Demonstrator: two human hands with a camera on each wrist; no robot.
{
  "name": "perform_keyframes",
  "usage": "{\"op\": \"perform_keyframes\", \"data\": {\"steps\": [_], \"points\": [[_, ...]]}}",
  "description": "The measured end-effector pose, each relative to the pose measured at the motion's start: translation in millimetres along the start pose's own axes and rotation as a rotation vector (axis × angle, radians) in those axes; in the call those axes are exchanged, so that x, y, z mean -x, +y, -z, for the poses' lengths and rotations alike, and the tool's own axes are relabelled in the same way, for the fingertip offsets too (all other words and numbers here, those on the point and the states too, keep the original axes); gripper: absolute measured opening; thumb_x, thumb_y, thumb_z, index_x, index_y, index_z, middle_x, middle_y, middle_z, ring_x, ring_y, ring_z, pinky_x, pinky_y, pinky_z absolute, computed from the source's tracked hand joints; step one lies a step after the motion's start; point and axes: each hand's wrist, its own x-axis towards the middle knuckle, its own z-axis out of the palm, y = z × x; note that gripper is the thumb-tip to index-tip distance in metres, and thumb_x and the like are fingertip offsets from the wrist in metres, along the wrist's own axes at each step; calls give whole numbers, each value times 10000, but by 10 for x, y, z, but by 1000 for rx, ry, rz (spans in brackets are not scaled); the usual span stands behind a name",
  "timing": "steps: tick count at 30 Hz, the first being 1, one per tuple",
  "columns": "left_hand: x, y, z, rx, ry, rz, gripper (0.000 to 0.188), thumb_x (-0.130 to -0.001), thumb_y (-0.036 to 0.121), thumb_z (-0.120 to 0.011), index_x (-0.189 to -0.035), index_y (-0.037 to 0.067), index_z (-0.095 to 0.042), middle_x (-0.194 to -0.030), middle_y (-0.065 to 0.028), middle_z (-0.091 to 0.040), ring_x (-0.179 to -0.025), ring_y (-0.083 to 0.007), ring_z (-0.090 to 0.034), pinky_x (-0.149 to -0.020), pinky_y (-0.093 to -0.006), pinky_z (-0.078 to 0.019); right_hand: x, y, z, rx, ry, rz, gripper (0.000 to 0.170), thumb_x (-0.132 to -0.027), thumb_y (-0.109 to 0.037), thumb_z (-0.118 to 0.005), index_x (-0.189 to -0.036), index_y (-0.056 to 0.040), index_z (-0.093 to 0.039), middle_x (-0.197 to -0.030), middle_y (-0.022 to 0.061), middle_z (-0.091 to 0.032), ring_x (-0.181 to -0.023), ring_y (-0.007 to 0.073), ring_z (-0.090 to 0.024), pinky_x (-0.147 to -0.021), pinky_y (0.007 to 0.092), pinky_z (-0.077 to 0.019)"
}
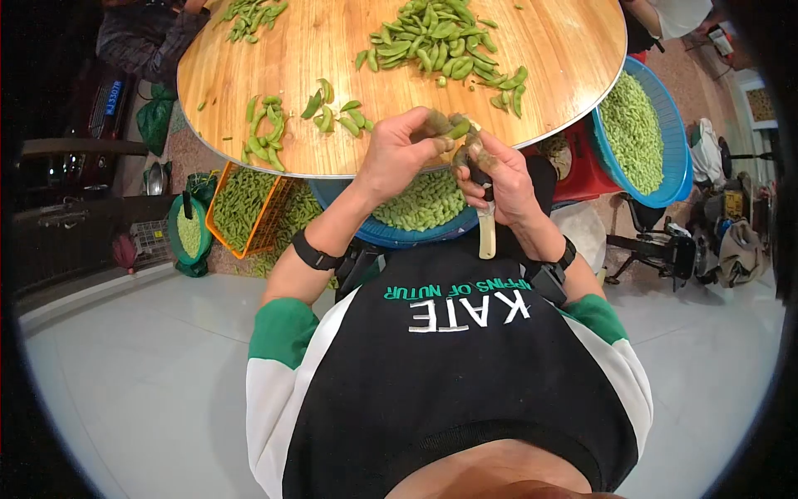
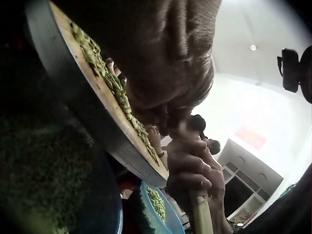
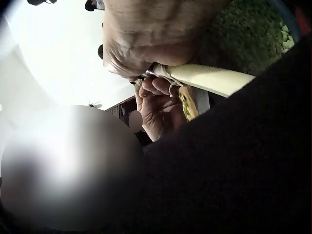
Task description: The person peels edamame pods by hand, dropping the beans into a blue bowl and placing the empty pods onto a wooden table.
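Over the table's near edge, my two hands meet in the head view. My left hand [image 1: 397, 154] pinches a green soybean pod [image 1: 457, 130] between thumb and fingertips. Close beside it, my right hand [image 1: 503, 176] grips a tool with a cream handle [image 1: 487, 234], which points down toward my chest. Its working end is hidden by the fingers. The right wrist view shows metal and a string where the cream handle [image 3: 209, 79] meets the hand. Dark stains cover the fingertips. Below the hands sits a blue basin [image 1: 391, 236] of shelled beans [image 1: 424, 202].
The round wooden table [image 1: 316, 58] bears a large pod heap [image 1: 436, 37] and smaller clusters [image 1: 264, 129]. At right stands a blue basin [image 1: 677, 133] of shelled beans; at left, an orange crate [image 1: 218, 195] of pods and a green basin [image 1: 177, 223]. Other people sit around the table.
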Motion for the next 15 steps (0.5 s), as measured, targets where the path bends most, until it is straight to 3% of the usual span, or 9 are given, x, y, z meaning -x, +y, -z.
{"op": "perform_keyframes", "data": {"steps": [4,6,9,15], "points": [[-3,3,44,107,-17,72,98,-837,-1,-640,-934,-2,-620,-812,-16,-642,-731,-58,-579,-642,-212,-471,-15,12,-2,59,32,36,264,-981,-146,-465,-1216,-31,-502,-811,71,-547,-526,95,-422,-417,194,-343],[-27,-42,104,383,-120,206,99,-845,32,-651,-938,17,-617,-783,-40,-645,-642,-76,-592,-529,-204,-460,-3,-17,-21,68,18,44,253,-978,-143,-471,-1193,-19,-516,-801,62,-540,-519,87,-412,-414,192,-337],[-44,-72,125,549,-189,289,115,-846,66,-665,-942,26,-614,-767,-58,-650,-578,-97,-592,-449,-201,-442,13,-53,-15,29,-33,5,271,-977,-142,-472,-1218,-22,-507,-792,58,-527,-514,79,-398,-410,190,-328],[5,-107,102,828,-202,443,150,-847,73,-661,-978,43,-597,-789,-42,-632,-572,-91,-550,-449,-217,-423,-2,-70,17,-223,-149,-98,254,-972,-141,-479,-1199,-30,-498,-781,67,-492,-507,71,-376,-393,178,-313]]}}
